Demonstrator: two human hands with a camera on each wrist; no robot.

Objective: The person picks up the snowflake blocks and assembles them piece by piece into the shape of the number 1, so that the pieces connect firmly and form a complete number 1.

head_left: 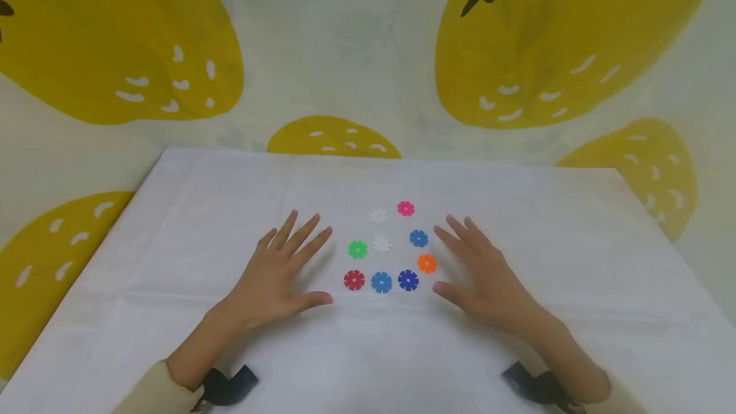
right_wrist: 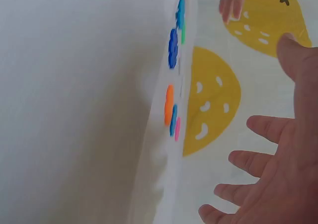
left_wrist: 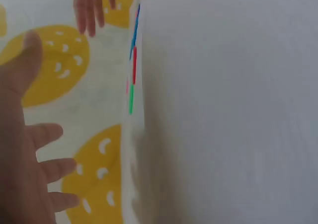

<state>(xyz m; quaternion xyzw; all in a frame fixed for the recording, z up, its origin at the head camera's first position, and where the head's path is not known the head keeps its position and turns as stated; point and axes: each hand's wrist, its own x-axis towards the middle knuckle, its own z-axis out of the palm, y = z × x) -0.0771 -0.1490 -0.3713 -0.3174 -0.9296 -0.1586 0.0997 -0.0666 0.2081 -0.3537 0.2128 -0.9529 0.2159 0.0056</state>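
Several notched plastic discs lie flat in a loose cluster between my hands. Along the near side are a red disc (head_left: 354, 280), a light blue disc (head_left: 381, 282) and a dark blue disc (head_left: 408, 280). A green disc (head_left: 358, 250), a white disc (head_left: 382, 244), a blue disc (head_left: 418, 238) and an orange disc (head_left: 427, 264) sit in the middle; a second white disc (head_left: 379, 216) and a pink disc (head_left: 406, 209) are farthest away. My left hand (head_left: 284, 273), fingers spread, hovers left of the cluster holding nothing. Opposite it, my right hand (head_left: 480, 276) is spread too, its fingertips near the orange and blue discs.
A white cloth (head_left: 575, 241) covers the table under the discs. Behind it hangs a pale curtain (head_left: 345, 37) printed with large yellow fruit shapes. Dark straps (head_left: 230, 386) show at both wrists, beside the light sleeves (head_left: 158, 391).
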